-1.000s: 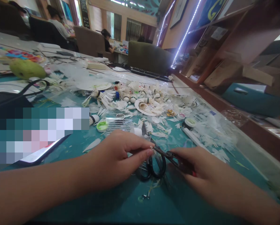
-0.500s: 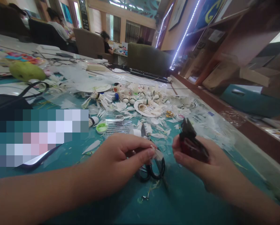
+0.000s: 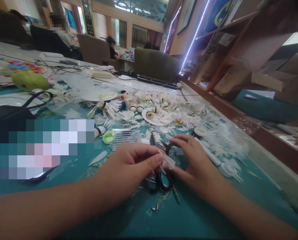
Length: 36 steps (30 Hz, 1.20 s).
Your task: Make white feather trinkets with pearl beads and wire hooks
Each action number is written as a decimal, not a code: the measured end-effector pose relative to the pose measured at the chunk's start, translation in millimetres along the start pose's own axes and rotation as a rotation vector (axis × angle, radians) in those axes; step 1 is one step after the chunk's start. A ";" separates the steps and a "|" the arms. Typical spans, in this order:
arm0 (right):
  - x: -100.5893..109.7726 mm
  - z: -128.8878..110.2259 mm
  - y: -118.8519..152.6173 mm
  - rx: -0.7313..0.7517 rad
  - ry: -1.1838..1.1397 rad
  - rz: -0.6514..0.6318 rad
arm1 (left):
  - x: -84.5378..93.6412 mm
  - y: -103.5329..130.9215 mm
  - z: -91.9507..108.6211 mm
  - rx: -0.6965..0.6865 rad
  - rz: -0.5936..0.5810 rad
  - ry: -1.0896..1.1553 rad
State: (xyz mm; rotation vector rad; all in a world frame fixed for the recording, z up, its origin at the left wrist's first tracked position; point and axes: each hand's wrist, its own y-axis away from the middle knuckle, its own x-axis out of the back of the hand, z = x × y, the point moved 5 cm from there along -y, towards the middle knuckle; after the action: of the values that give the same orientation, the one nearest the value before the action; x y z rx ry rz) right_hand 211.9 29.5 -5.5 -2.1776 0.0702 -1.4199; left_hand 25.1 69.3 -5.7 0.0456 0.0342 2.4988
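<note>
My left hand (image 3: 136, 163) is closed in a pinch, thumb against forefinger, on a small white feather piece (image 3: 168, 162) whose broad end points right. Close by on the right, my right hand (image 3: 192, 156) has its fingers apart, its thumb tip just by the feather. Dark pliers (image 3: 167, 146) lie beyond the feather, near the right fingertips; whether they touch I cannot tell. Black-handled scissors (image 3: 166, 181) rest under the hands, partly hidden by my left fingers. A thin metal tool (image 3: 175, 195) pokes out beside the scissor loops.
Shuttlecocks and loose feathers cover the far part of the green mat (image 3: 213, 213). A sheet of small grey beads (image 3: 126, 136) and a green-filled lid (image 3: 108, 138) lie ahead. To the left are a blurred-out phone-like object and a green fruit (image 3: 29, 80). Other people sit in the background.
My right hand has let go of the dark pliers, which now lie beyond the feather, and has moved left with its fingers spread. My left hand keeps pinching the feather piece.
</note>
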 end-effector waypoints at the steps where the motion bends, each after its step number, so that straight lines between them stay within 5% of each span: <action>1: 2.7 -3.9 0.1 0.033 0.006 0.041 | -0.7 -0.3 -0.3 0.010 0.000 0.003; 6: 21.6 -32.2 7.7 0.320 -0.029 0.316 | -6.5 -3.0 0.6 0.036 0.004 -0.005; 36: 17.6 -56.4 10.8 0.383 0.180 0.263 | -18.0 -4.0 -4.4 0.105 -0.038 0.115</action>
State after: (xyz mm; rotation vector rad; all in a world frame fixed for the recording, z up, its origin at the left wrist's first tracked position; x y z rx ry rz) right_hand 173.8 -8.2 21.3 -1.6636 0.1321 -1.3475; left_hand 41.7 61.6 -10.7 -0.0544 0.2120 2.4574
